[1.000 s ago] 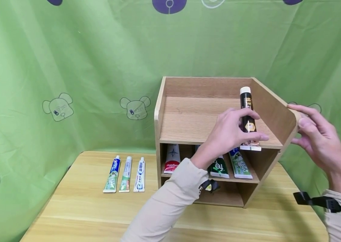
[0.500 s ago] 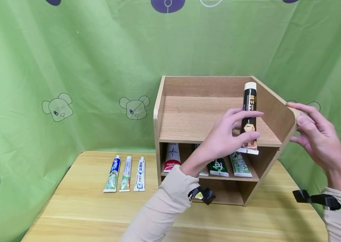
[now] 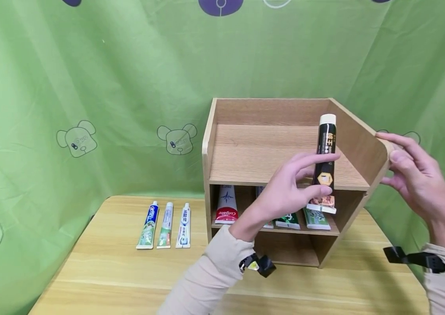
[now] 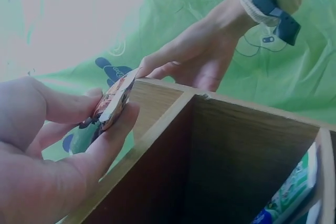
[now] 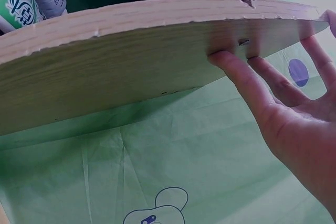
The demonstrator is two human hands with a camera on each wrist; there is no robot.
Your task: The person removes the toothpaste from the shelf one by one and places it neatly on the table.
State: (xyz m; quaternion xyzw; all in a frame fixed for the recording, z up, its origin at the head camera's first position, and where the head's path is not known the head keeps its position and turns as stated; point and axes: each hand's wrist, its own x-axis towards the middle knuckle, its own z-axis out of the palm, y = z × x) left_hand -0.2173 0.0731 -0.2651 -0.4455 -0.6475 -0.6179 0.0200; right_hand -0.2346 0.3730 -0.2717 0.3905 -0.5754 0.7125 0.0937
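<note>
My left hand [image 3: 285, 186] pinches a black toothpaste tube [image 3: 325, 144] with a white cap, held upright cap-up in front of the small wooden shelf's [image 3: 246, 151] top board. In the left wrist view the tube's flat crimped end [image 4: 113, 106] shows between thumb and fingers. The right hand [image 3: 417, 177] grips the upper front corner of the shelf's right side panel [image 5: 131, 61], thumb inside and fingers outside. Several toothpaste tubes lie in the middle compartment, among them a red and white Colgate tube [image 3: 227, 205] and a green one [image 3: 317, 218]; my left hand partly covers others.
Left of the shelf, three toothpaste tubes lie in a row on the wooden table [image 3: 100, 271]: a blue and green one [image 3: 148, 225], a pale green one [image 3: 165, 225] and a white one [image 3: 184, 225]. A green curtain [image 3: 128, 78] hangs behind the table.
The black tube has shifted slightly right and, after rising a little, come lower, its crimped end now before the middle compartment. The left wrist has lowered too. The right hand keeps its grip on the panel.
</note>
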